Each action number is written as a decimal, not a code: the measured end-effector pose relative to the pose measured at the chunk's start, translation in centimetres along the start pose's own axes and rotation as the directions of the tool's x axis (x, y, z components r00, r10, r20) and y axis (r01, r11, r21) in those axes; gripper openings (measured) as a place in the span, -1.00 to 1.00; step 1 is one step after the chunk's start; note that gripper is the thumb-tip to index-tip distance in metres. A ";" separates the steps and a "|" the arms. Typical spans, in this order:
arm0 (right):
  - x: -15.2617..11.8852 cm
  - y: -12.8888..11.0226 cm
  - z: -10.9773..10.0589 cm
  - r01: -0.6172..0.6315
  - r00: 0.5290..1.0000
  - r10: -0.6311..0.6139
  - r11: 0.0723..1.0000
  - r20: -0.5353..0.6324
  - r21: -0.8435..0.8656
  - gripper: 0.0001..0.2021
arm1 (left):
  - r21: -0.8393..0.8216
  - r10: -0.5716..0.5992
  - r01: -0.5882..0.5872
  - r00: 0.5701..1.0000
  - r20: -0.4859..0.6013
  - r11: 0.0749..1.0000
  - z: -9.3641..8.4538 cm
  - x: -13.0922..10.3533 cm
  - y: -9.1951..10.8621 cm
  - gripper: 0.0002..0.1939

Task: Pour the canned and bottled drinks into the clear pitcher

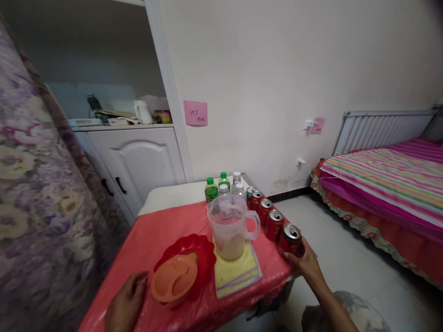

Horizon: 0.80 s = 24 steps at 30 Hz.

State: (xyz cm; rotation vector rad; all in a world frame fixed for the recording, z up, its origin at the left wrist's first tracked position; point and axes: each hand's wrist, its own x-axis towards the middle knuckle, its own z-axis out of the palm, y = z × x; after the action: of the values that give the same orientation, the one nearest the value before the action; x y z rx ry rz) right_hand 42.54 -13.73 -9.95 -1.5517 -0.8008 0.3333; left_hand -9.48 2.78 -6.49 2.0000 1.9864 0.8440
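My right hand [307, 261] is wrapped round a red drink can [290, 240] at the table's right edge; the can stands upright, its top opened. My left hand [125, 302] rests on the red table cover at the front left, fingers loosely bent, with nothing in it. Just right of it sits an orange divided dish [175, 276] in a red scalloped plate [207, 251]. A translucent plastic jug [226, 230] stands on a yellow cloth [238, 272] mid-table. Behind my right hand, more red cans [274, 226] form a row along the edge.
Bottles with green caps [211, 190] and clear bottles with white caps [238, 190] stand behind the jug. A teal can [249, 192] ends the row. The table [173, 198] is near the wall. A bed [380, 184] is at right, a floral curtain [38, 184] at left.
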 end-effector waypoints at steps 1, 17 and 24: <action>-0.1 0.0 0.0 -0.008 1.000 0.007 1.000 -0.016 -0.016 -0.20 | 0.000 -0.005 0.005 1.000 -0.004 1.000 0.0 0.0 0.0 -0.56; -0.9 -0.8 1.9 0.062 0.978 -0.107 0.968 -0.178 -0.242 -0.21 | -0.022 0.000 0.001 1.000 0.026 1.000 -0.2 -0.1 0.1 -0.55; -1.2 0.2 1.3 0.068 0.993 -0.083 0.985 -0.085 -0.159 -0.14 | -0.034 -0.010 0.011 1.000 0.027 0.999 -0.2 -0.2 0.4 -0.54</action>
State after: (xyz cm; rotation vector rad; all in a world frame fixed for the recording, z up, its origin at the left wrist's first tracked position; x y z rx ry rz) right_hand 40.87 -13.56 -10.63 -1.6651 -0.8275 0.1455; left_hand -9.28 2.51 -6.15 1.9697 1.9536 0.8389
